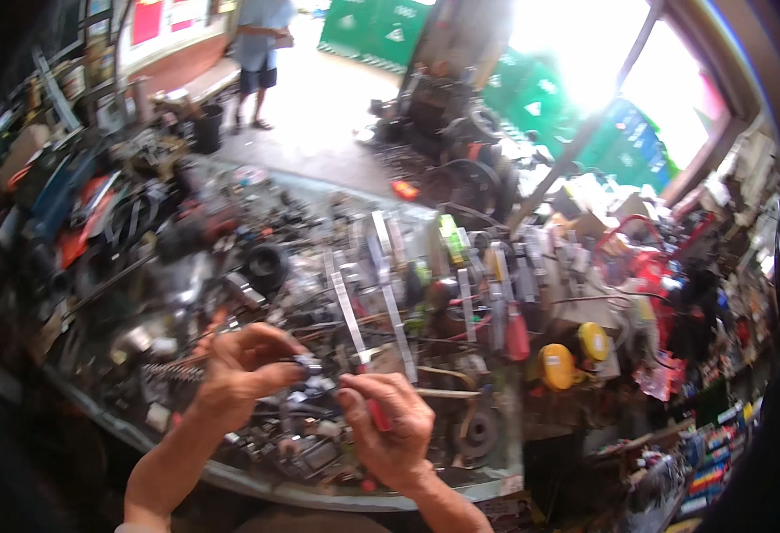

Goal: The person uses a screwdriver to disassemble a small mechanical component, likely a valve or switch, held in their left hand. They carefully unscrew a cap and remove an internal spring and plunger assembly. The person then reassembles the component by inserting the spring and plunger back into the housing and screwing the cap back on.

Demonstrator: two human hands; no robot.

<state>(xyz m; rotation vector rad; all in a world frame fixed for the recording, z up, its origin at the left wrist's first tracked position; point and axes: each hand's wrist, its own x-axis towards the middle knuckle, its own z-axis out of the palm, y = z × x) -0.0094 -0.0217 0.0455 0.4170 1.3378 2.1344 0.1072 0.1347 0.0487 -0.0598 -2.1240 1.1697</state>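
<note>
**A:** State each grip.

**B:** Left hand (234,369) pinches a small metal part (308,362) at its fingertips. Right hand (388,426) is clenched on a red-handled screwdriver (374,404), just right of the part, above the cluttered desk (141,435).

**A:** Orientation?

**B:** The screwdriver's long axis appears to run from the right palm up and left toward the part; the tip is too blurred to confirm.

**A:** Hazards?

**B:** Likely slippage: the tip could skid into the left fingers, or the part could drop among the loose parts below the grips.
</note>
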